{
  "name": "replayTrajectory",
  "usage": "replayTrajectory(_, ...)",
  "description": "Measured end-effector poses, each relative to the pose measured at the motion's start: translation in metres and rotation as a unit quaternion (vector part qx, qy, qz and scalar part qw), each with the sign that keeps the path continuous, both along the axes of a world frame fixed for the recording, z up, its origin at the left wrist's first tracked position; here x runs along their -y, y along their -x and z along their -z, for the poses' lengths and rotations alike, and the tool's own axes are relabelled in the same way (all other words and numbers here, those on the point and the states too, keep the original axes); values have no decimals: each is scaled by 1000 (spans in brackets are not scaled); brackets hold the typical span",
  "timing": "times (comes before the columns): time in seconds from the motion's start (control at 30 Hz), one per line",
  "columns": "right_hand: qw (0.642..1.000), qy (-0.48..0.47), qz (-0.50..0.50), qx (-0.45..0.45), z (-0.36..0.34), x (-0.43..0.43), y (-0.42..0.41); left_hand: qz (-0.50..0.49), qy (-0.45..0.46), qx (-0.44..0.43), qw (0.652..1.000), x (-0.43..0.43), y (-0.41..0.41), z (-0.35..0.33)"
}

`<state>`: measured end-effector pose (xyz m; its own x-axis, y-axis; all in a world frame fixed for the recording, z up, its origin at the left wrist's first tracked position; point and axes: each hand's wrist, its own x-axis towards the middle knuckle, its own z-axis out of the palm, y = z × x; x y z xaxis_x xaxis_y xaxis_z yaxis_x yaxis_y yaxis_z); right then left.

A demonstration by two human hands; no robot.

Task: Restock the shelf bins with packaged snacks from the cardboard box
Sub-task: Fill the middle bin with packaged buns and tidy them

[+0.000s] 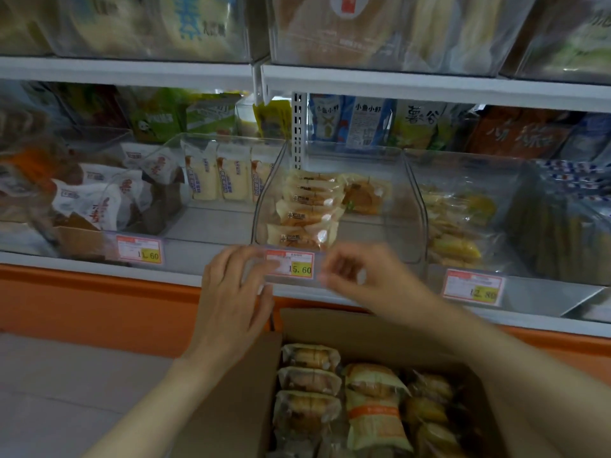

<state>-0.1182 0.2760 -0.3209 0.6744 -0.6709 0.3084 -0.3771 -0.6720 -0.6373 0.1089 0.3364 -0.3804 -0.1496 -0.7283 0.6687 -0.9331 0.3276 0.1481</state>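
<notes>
A clear plastic shelf bin (373, 239) in the middle of the lower shelf holds a stack of beige packaged snacks (307, 209) on its left side. A price tag (290, 264) reading 15.60 sits on the bin's front. My left hand (236, 292) lies with relaxed fingers just left of that tag, its fingertips at the tag's edge. My right hand (360, 276) is just right of the tag with fingers loosely curled; it is blurred and holds nothing that I can see. Below, an open cardboard box (258, 391) holds several packaged snacks (309, 381).
Neighbouring clear bins hold white and red packets (99, 196) at left, pale bars (218, 180) behind, and yellow packets (456, 226) at right. More goods fill the upper shelf (363, 79). An orange base panel (99, 302) runs under the shelf edge.
</notes>
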Motion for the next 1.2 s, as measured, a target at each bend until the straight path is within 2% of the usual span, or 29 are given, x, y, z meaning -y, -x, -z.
replayTrajectory(0.07,995,-52,-30,-82,45,-22,3,8,-22,-14,1000,-21,3,32)
replayTrajectory(0.13,983,-94,-13,-159,97,-33,4,3,-124,-1,992,-42,6,67)
replayTrajectory(0.23,955,-113,32,-272,166,-46,8,-36,-333,21,942,-68,4,120)
replayTrajectory(0.3,947,-104,37,-301,200,-55,7,-47,-385,8,922,-80,0,144)
replayTrajectory(0.4,941,-39,47,-332,223,-63,-4,-43,-384,-6,922,-85,1,153)
replayTrajectory(0.47,948,-21,53,-313,224,-63,-8,-38,-387,-3,921,-84,2,153)
replayTrajectory(0.67,977,-102,34,-182,200,-51,12,29,-387,-23,922,-73,22,144)
replayTrajectory(0.77,981,-145,12,-126,187,-48,20,51,-366,-103,924,-69,26,139)
replayTrajectory(0.87,979,-183,62,-70,184,-41,26,54,-374,-186,907,-71,15,132)
replayTrajectory(1.03,977,-164,55,-125,206,-35,13,11,-321,-260,911,-76,0,116)
replayTrajectory(1.2,959,-50,84,-265,238,-36,1,-47,-310,-283,907,-81,-19,105)
